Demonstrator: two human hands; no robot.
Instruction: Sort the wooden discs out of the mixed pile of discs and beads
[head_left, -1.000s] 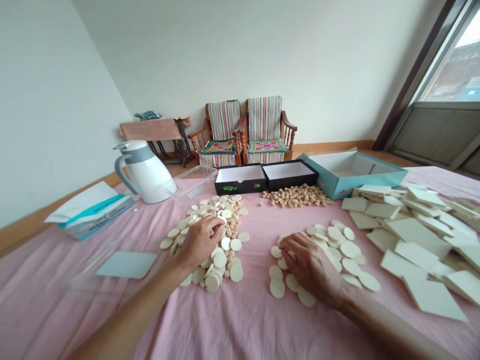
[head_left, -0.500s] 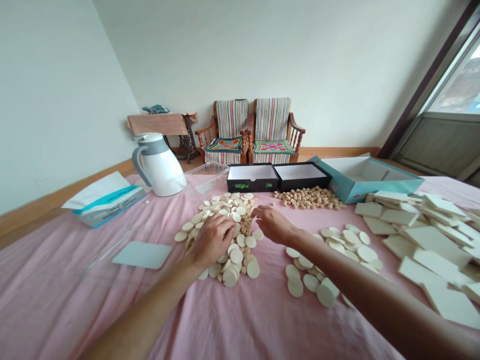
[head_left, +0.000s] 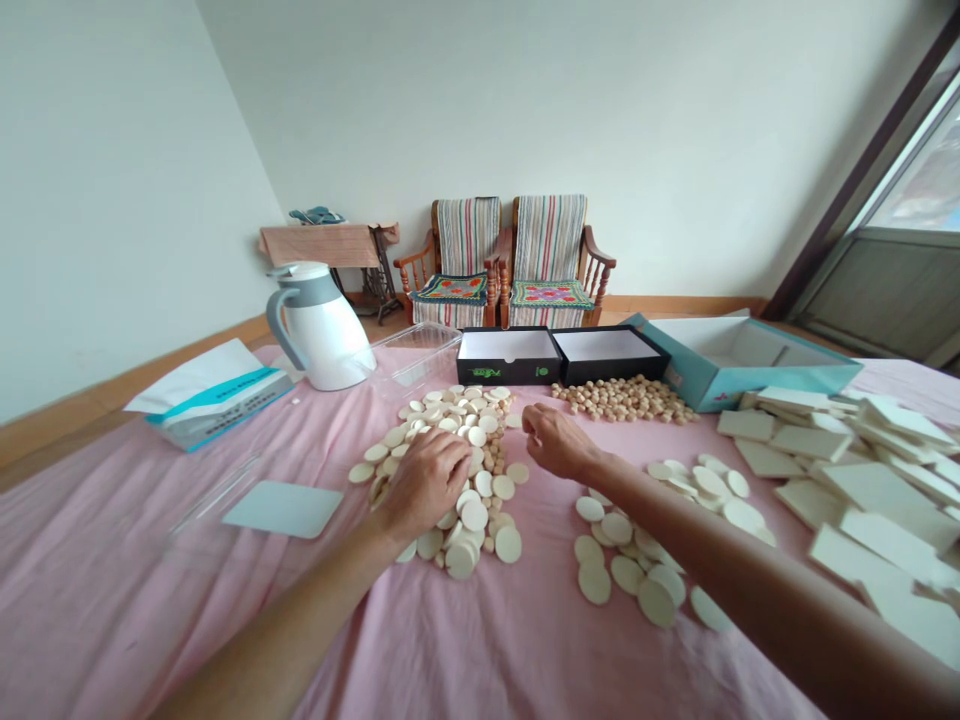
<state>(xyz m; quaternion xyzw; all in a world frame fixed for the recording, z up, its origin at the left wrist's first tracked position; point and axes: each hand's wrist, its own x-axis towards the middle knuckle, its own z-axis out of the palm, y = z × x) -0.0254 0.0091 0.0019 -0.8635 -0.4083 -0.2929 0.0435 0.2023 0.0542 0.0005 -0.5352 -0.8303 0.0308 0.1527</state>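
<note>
My left hand point(head_left: 427, 480) rests palm down on a mixed pile of pale round wooden discs point(head_left: 474, 515) and small wooden balls point(head_left: 493, 455). Its fingers are curled and closed; what lies under them is hidden. My right hand point(head_left: 559, 442) hovers just right of that pile with its fingers bent together. A single disc point(head_left: 513, 421) shows beside its fingertips, and I cannot tell whether they touch it. Whatever is inside the fingers is hidden. Behind this hand lies a heap of wooden balls point(head_left: 626, 398). A second group of discs point(head_left: 626, 572) lies under my right forearm.
Square pale boards point(head_left: 877, 480) are heaped at the right. Two black boxes point(head_left: 510, 372) and a blue box point(head_left: 757, 375) line the back. On the left stand a white jug point(head_left: 330, 335), a bag point(head_left: 214, 395), a clear plastic tray point(head_left: 416, 365) and a white card point(head_left: 283, 508).
My right hand has drawn back to the right, away from the mixed pile, and a disc now shows by its fingertips. The left hand has stayed on the pile.
</note>
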